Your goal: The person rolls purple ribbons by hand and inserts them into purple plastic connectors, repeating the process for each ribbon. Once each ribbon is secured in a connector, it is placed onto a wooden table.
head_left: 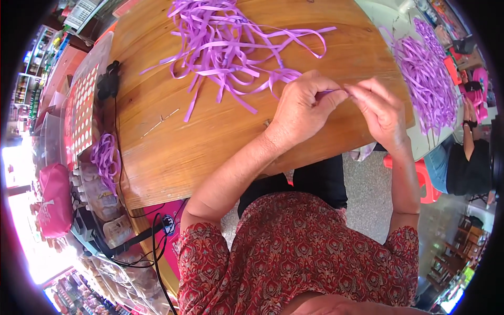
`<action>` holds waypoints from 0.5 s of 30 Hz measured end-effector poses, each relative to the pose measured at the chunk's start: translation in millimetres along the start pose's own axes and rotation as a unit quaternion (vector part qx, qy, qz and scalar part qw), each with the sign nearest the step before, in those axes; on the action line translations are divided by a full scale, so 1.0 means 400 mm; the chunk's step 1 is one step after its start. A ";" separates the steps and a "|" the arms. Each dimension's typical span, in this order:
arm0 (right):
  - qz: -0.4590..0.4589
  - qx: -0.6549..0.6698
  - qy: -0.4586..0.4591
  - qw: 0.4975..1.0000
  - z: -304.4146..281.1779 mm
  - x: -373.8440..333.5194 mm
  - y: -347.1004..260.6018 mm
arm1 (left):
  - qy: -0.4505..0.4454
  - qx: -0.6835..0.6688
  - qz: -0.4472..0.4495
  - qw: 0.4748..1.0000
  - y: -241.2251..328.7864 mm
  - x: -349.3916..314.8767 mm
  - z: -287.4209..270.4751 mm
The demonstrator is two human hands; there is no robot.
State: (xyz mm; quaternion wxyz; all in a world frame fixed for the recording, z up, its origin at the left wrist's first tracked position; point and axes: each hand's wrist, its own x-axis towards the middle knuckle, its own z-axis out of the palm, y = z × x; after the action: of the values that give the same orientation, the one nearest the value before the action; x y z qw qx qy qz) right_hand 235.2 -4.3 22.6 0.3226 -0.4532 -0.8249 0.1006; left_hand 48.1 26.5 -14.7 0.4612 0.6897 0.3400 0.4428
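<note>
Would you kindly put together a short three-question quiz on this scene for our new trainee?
1. What colour is the ribbon heap on the wooden table?
2. True or false: the left hand has its fingertips close to those of the right hand.
3. Where is the pink pouch?
A) On the person's lap
B) Left of the wooden table
C) Between the two hands

Key: 1. Purple. 2. True. 3. B.
</note>
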 end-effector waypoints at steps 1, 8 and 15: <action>0.004 0.008 0.004 1.000 0.001 0.002 0.000 | 0.012 0.005 -0.016 1.000 -0.003 0.003 -0.005; 0.040 0.033 0.015 0.999 -0.003 0.006 -0.009 | 0.023 0.040 0.009 0.999 -0.016 0.012 -0.007; 0.080 0.177 -0.072 0.978 0.005 -0.004 0.022 | -0.014 0.019 0.007 1.000 -0.026 0.024 -0.020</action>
State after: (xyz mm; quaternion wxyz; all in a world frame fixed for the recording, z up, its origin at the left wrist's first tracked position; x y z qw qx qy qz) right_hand 240.6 -0.2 16.4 0.3287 -0.4451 -0.7758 0.3033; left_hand 43.7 41.2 -20.4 0.4495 0.7070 0.3369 0.4297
